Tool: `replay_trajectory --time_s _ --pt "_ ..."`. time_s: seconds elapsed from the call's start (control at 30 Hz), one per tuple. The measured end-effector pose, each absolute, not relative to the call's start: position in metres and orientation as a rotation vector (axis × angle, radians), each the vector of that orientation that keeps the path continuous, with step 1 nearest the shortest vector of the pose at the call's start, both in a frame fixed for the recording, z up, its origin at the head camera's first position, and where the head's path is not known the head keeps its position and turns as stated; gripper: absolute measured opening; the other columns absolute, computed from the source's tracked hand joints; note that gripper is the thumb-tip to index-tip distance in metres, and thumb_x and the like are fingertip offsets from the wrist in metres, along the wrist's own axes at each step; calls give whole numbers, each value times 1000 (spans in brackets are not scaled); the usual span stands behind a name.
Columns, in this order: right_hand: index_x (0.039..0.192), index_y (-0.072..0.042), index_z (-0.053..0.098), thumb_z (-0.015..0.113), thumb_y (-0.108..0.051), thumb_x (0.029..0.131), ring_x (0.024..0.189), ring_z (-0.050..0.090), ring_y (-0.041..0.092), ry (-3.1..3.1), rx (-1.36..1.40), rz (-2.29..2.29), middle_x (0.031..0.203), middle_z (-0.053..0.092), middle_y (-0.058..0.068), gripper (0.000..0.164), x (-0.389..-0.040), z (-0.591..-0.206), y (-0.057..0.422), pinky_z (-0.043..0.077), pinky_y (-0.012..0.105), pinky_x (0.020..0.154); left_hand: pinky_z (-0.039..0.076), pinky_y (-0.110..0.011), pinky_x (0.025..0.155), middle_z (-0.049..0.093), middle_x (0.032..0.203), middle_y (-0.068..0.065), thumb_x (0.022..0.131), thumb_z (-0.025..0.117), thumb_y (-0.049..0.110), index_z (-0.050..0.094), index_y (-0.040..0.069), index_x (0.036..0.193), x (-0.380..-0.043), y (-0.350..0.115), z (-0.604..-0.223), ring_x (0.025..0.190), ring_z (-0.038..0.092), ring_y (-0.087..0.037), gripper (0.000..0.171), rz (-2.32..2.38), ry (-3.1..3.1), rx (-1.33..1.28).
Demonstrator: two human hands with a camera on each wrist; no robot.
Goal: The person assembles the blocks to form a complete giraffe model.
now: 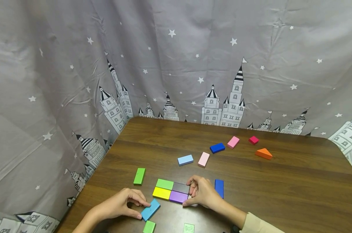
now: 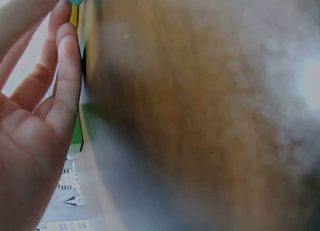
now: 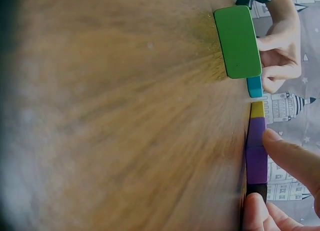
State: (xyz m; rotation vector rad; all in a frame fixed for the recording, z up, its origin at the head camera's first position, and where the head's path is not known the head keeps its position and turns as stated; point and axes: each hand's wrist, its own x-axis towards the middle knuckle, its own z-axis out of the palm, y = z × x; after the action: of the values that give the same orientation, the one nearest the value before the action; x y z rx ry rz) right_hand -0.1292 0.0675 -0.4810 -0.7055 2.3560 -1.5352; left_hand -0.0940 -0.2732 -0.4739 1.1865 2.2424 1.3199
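In the head view my left hand [image 1: 125, 205] pinches a light blue rectangular block [image 1: 151, 209] between thumb and fingertips, its long side slanting up to the right. Just beyond lies a two-by-two group of touching blocks: green [image 1: 165, 183], dark grey [image 1: 181, 187], yellow [image 1: 161, 193] and purple [image 1: 178, 196]. Around the group's right end curves my right hand [image 1: 203, 193], thumb at the purple block's near corner, fingers by the dark grey one. The right wrist view shows the thumb touching the purple block [image 3: 257, 163]; a fingertip touches the dark one [image 3: 257, 190].
Near the front edge lie a green block [image 1: 149, 227] and a pale green patterned block [image 1: 189, 228]. Another green block [image 1: 139, 176] stands apart at left. A blue block [image 1: 219, 188] is right of my right hand. Farther back are several blocks, including an orange triangle [image 1: 264, 153].
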Motion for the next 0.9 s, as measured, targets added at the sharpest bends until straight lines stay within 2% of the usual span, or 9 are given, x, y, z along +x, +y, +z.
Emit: replay_trajectory --time_s 0.13,0.27,0.37,0.5,0.6,0.77,0.9 --pt "99 5 62 97 -6 58 57 55 5 2354 -707 -1540 71 62 5 54 -129 -482 67 50 20 52 58 -30 75 67 108 -10 80 83 13 70 -1 121 -96 -271 -476 91 64 -20 44 1380 2198 1218" --pt "99 5 62 97 -6 59 57 55 5 2352 -710 -1538 71 62 5 54 -129 -482 66 51 20 53 57 -31 80 61 123 -14 81 83 12 65 0 130 -98 -269 -473 99 62 -21 54 1399 2110 1165" --pt "99 5 62 97 -6 59 57 55 5 2357 -704 -1528 72 62 5 54 -130 -481 67 51 20 52 57 -30 78 58 131 -16 81 82 12 62 1 133 -99 -268 -470 99 60 -22 57 1380 2081 1125" --pt "99 5 62 97 -6 59 57 55 5 2350 -705 -1537 71 62 5 54 -130 -480 67 50 20 52 56 -29 71 59 131 -16 80 83 13 63 3 133 -99 -266 -468 92 59 -23 58 1356 2090 1120" --pt "99 5 62 97 -6 58 57 55 5 2342 -707 -1553 71 62 4 55 -130 -480 66 50 20 52 55 -28 72 59 131 -16 80 83 13 64 4 132 -99 -266 -468 93 59 -22 57 1355 2091 1104" --pt "99 5 62 97 -6 58 57 55 5 2351 -712 -1547 70 61 3 55 -130 -480 66 50 20 52 56 -29 75 60 129 -15 80 83 13 65 4 131 -99 -266 -469 95 61 -22 55 1356 2098 1090" --pt "99 5 62 97 -7 58 57 55 5 2351 -709 -1539 71 62 4 55 -130 -481 67 50 20 52 56 -31 83 60 129 -15 80 84 12 66 3 130 -98 -266 -469 101 62 -20 54 1379 2097 1060"
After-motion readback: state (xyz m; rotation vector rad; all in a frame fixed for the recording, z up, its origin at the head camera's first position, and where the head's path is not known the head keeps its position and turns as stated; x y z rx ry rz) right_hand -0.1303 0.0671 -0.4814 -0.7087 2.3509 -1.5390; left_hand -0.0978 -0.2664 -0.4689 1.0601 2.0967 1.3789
